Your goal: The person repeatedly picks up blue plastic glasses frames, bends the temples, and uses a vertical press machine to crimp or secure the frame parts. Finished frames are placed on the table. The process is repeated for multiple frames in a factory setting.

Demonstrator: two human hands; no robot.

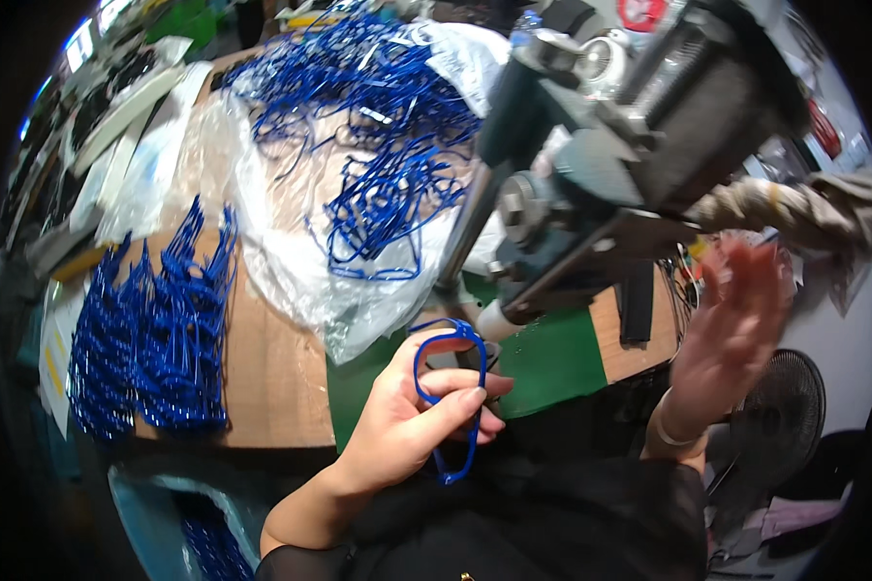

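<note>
My left hand (407, 416) pinches a thin, glossy blue plastic eyeglass frame (482, 363) between thumb and fingers. The frame is held upright, just below the nose of a dark green-grey bench press (591, 184). A pale tip (494, 321) on the press sits close above the frame; I cannot tell whether they touch. My right hand (731, 320), blurred by motion, is raised to the right of the press with its fingers stretched upward and nothing seen in it. Just above that hand runs a lever wrapped in beige cloth (775, 208).
A tangled heap of blue frames (368, 87) lies on clear plastic sheeting (281, 281) at the back. Stacked rows of blue frames (155, 349) stand at the left. A green mat (562, 363) lies under the press. A blue tub (145, 494) is lower left, a fan (780, 407) lower right.
</note>
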